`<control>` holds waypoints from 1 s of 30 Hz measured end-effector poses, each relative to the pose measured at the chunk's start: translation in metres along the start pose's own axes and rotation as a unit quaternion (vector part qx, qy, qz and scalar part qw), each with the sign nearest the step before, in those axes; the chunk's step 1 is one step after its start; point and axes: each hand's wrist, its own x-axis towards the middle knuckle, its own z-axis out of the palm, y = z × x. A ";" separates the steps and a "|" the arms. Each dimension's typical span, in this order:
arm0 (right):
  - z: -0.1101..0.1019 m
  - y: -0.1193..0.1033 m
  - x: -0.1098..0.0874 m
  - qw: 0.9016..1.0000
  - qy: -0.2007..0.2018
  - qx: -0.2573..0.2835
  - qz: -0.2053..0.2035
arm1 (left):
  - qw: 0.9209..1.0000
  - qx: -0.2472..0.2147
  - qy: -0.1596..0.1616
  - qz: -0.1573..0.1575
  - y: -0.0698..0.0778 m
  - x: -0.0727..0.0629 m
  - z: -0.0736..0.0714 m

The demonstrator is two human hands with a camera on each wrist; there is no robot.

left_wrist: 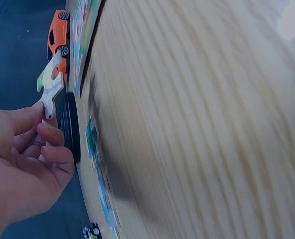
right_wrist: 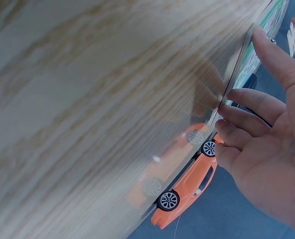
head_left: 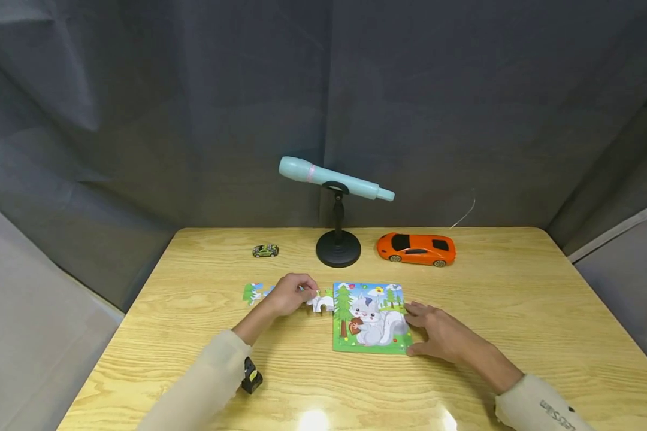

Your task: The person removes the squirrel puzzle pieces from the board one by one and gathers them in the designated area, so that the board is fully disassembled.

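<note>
Between thumb and fingertips my left hand [head_left: 288, 294] pinches a white and grey jigsaw piece [left_wrist: 51, 87] with a bit of green. It is held above the table, just left of the squirrel puzzle [head_left: 369, 317], whose picture shows a squirrel with an acorn, trees and flowers. Loose puzzle pieces [head_left: 253, 292] in green, blue and white lie left of that hand, partly hidden behind it. My right hand [head_left: 441, 332] rests along the puzzle's right edge, with thumb and fingers spread. In the right wrist view its fingertips [right_wrist: 227, 107] are right at the puzzle's rim.
Behind the puzzle a light-blue microphone [head_left: 350, 182] sits on a black stand [head_left: 338, 248]. An orange toy car [head_left: 416, 249] stands to its right, a small green toy car [head_left: 265, 251] to its left. A small black object [head_left: 251, 376] lies beside my left sleeve.
</note>
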 end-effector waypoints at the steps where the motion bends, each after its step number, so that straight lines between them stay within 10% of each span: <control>1: 0.000 0.000 0.000 1.000 0.000 0.001 0.000 | 1.000 0.000 0.000 -0.004 -0.002 -0.001 -0.002; 30: -0.001 -0.002 0.000 1.000 0.001 -0.002 0.002 | 0.997 0.070 0.014 -0.023 -0.028 -0.023 -0.012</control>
